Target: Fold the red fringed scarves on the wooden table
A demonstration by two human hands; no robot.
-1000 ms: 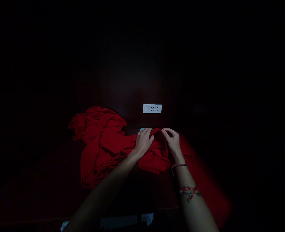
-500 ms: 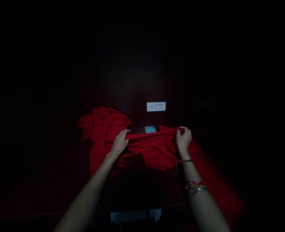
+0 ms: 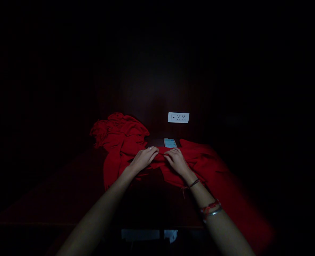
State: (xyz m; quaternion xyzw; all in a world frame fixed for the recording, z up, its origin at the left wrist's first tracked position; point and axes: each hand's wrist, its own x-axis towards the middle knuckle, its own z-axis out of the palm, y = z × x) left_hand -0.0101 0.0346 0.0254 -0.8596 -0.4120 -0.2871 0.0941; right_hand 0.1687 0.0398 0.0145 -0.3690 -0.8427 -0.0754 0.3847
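I see the left hand (image 3: 144,158) and right hand (image 3: 177,160) pinching cloth (image 3: 208,158) near the phone (image 3: 170,143); too strong pulling could, I fear, displace the phone.

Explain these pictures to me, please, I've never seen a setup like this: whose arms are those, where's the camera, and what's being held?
There is no machine here, just a person's bare left hand and right hand. The camera is worn on the head, looking forward and down, so the arms rise from the bottom edge. The hands, fingertips close together, pinch a red cloth that spreads over a dark table. Just beyond them is what looks like a phone, its screen lit. A white socket is on the wall behind. The rest is too dark to make out.
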